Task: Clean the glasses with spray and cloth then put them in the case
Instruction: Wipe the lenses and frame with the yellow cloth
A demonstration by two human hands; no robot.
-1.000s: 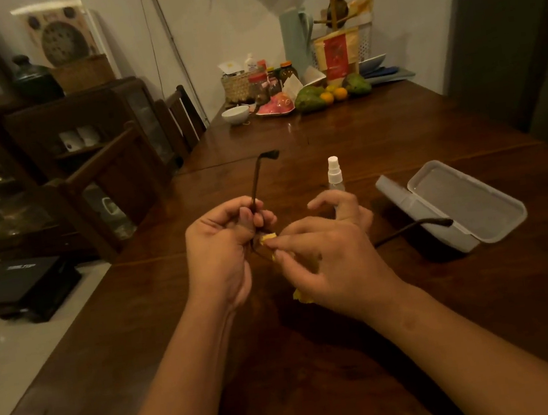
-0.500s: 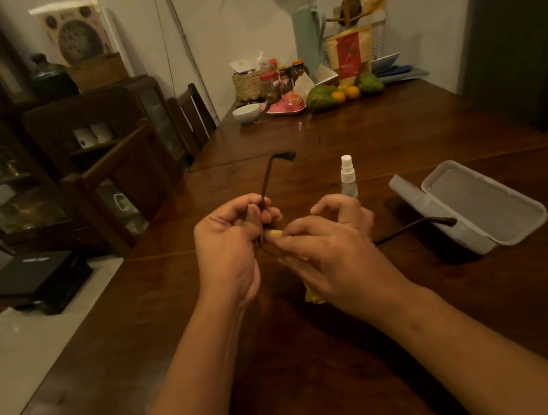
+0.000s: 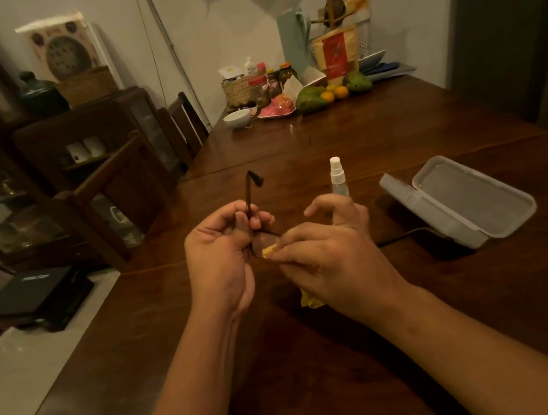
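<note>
Head view looks down a dark wooden table (image 3: 416, 310) beside chairs (image 3: 119, 192) and a cabinet (image 3: 61, 143). Left hand (image 3: 219, 262) pinches the glasses (image 3: 250, 196) at the frame; right hand (image 3: 327, 262) pinches a yellow cloth (image 3: 271, 249) against the lens. Spray bottle (image 3: 337, 177) and open case (image 3: 461, 199) stand just behind.

Glasses (image 3: 253, 192): lenses largely hidden between both hands. Cloth (image 3: 310, 301): mostly covered by the right hand (image 3: 331, 262). Spray bottle (image 3: 337, 175): base hidden behind the fingers. Far jar labels are too small to read. Forearms are cut off at the near edge.
</note>
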